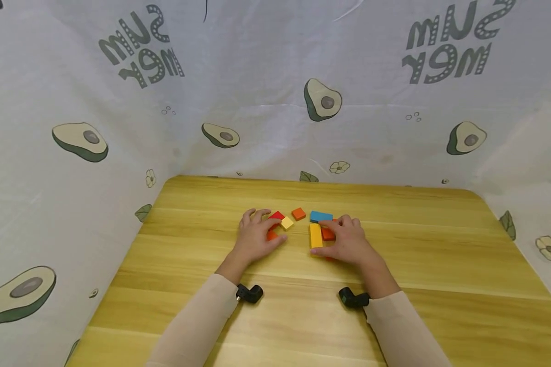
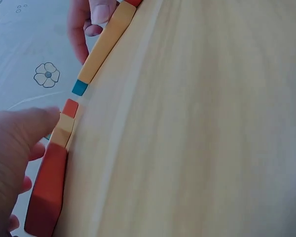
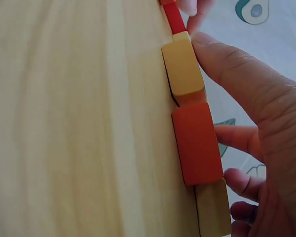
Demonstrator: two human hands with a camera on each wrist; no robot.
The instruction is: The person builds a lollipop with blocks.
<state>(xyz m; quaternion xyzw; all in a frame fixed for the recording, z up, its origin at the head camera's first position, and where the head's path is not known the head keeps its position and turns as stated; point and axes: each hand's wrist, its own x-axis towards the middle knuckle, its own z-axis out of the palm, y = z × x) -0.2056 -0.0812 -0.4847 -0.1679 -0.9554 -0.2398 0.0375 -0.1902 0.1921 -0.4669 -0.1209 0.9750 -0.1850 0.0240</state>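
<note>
Small coloured toy blocks lie in two groups on the wooden table. My right hand [image 1: 351, 243] pinches a long yellow block [image 1: 316, 237], thumb at its near end and index finger at its far end. Beside it lie a blue block [image 1: 321, 217] and a red-orange block [image 1: 328, 234], partly hidden by the fingers. On the other side, my left hand [image 1: 254, 239] is spread over an orange block [image 1: 272, 236], a red block [image 1: 276, 217] and a small pale-yellow block [image 1: 286, 223]. Its thumb [image 2: 32, 121] is close to the pale block; contact is unclear.
A single orange block [image 1: 298, 213] lies between the two groups. The wooden table [image 1: 294, 326] ends at a white curtain [image 1: 266, 92] printed with avocados, at the back and sides. Both wrists carry small black cameras [image 1: 251, 294].
</note>
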